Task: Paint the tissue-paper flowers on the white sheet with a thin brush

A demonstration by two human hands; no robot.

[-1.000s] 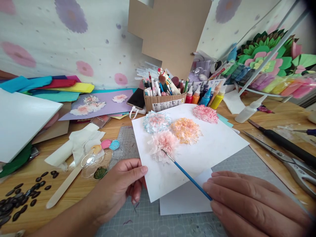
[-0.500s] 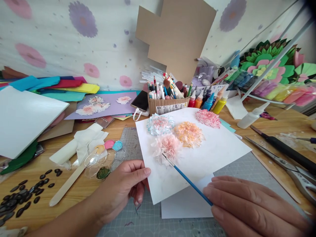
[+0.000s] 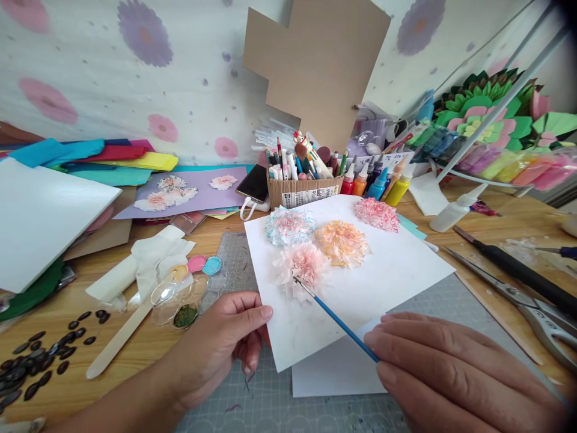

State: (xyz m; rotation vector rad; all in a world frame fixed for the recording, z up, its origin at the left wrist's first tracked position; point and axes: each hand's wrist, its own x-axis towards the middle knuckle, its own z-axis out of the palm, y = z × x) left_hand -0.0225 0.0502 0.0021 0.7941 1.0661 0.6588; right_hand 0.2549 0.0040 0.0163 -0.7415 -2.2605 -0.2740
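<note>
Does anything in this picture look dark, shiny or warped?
All in the head view: the top right corner is nearly black; the clear palette shows bright glints; the right hand looms large, likely wide-lens stretch; the paintbrush and pale pink flower look reasonably sharp.

A: Near left, logged?
B: Black seeds (image 3: 36, 361), loose on the wooden tabletop (image 3: 74, 288); nearby, a flat wooden stick (image 3: 119, 338).
A: At the back?
B: Recorded a cardboard box (image 3: 311, 193), packed with pens (image 3: 285, 169); a dark phone (image 3: 253, 182) just left of it, coloured bottles (image 3: 376, 184) to its right. Behind, a sheet of brown cardboard (image 3: 320, 66).
A: At right?
B: Noted metal scissors (image 3: 516, 294) near a black-handled tool (image 3: 518, 272); farther back, a white nozzle bottle (image 3: 454, 214).
</note>
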